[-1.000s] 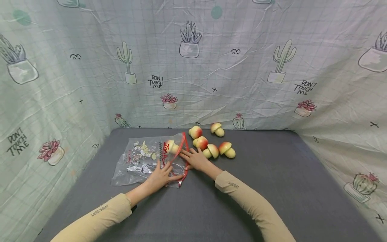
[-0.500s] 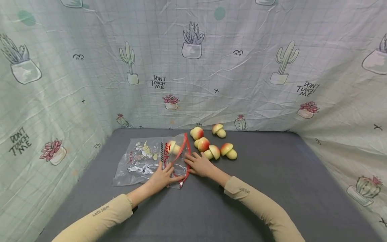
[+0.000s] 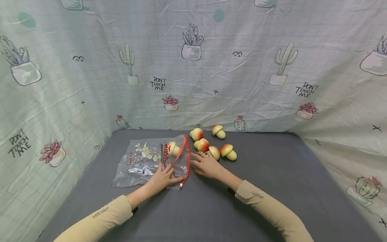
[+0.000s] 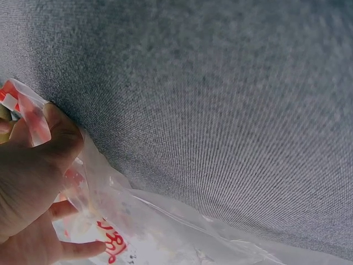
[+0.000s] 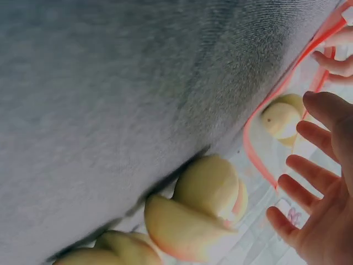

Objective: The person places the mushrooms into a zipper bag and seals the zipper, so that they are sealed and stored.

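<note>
A clear plastic zip bag [image 3: 136, 171] with red print and a red zipper edge lies flat on the table, mouth to the right. One toy mushroom [image 3: 174, 149] is inside near the mouth; the right wrist view shows this mushroom [image 5: 281, 120] stem first. My left hand [image 3: 160, 179] rests on the bag by the mouth, fingers spread and thumb along the zipper edge. My right hand [image 3: 209, 165] is just right of the mouth, fingers spread, holding nothing. It partly covers a loose mushroom [image 3: 214, 153] with a yellow-red cap.
Beside the bag's mouth lie more mushrooms: one at the back [image 3: 197, 134], one [image 3: 202, 145] in front of it, one [image 3: 228, 152] to the right and one [image 3: 218, 132] near the back edge. A patterned curtain [image 3: 211, 67] surrounds the dark grey table [image 3: 266, 188].
My right hand has drawn back to the right, out of the bag's mouth, leaving the mushroom inside. My left hand stays on the bag.
</note>
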`<state>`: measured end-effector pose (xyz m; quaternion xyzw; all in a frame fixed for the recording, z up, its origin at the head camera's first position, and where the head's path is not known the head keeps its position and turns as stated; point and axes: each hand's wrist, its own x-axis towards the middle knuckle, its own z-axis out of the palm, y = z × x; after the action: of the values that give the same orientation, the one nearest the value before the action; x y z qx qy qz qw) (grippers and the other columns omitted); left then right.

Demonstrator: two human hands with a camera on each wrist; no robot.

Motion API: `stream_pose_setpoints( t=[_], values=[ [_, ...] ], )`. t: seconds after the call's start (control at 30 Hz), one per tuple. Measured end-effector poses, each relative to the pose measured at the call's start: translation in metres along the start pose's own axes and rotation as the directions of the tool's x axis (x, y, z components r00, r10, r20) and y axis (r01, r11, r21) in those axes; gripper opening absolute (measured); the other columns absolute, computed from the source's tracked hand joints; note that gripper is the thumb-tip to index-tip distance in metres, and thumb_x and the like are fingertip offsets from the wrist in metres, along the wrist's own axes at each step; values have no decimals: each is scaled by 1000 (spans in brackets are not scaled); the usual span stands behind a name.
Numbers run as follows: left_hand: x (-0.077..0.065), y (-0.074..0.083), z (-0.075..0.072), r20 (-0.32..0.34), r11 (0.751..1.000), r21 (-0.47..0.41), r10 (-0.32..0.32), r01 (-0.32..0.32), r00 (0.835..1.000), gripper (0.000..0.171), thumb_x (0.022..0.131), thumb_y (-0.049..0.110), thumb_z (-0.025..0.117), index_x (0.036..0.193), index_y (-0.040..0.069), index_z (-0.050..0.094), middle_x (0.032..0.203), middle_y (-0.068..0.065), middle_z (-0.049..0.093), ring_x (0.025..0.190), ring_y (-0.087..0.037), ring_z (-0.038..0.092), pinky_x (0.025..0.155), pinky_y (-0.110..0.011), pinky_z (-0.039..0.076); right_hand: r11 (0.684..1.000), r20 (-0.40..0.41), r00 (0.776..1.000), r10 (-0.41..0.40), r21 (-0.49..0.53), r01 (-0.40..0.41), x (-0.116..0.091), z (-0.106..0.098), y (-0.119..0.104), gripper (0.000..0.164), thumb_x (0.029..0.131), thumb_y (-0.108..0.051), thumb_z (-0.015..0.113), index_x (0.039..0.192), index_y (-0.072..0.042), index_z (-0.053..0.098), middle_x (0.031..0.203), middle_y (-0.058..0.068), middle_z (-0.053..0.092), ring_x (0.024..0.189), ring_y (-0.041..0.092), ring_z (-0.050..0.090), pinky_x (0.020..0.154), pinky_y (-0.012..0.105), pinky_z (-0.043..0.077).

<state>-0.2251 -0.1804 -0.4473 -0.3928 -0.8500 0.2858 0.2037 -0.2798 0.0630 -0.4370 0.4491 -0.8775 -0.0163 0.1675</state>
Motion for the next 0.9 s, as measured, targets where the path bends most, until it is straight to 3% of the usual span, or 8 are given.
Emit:
stream_pose_setpoints(
  t=[0.37,0.7,0.9],
  values=[
    [-2,1,-1,18,1000,-16,4,-4,1000,69,66,49,65,129,47,37,112,-3,56,113,-21,50,83,-51,44,1000,-83,996,-11,0,11,-21,-7,6,40,77,-25,66,116,-18,58,128,7,51,113,23,48,84,43,42],
    [-1,1,0,23,999,-35,15,-14,1000,70,67,49,63,130,46,36,111,-6,54,112,-24,49,83,-49,44,998,-153,987,57,39,-52,-44,-1,19,40,74,-20,69,113,-15,60,118,8,57,109,27,50,82,46,41],
    [-1,1,1,30,998,-54,18,-16,999,70,67,48,63,131,44,35,112,-6,54,112,-24,49,84,-49,44,994,-163,981,102,53,-94,-54,-2,23,42,73,-19,70,114,-15,60,121,10,56,112,28,48,80,48,42]
  ],
)
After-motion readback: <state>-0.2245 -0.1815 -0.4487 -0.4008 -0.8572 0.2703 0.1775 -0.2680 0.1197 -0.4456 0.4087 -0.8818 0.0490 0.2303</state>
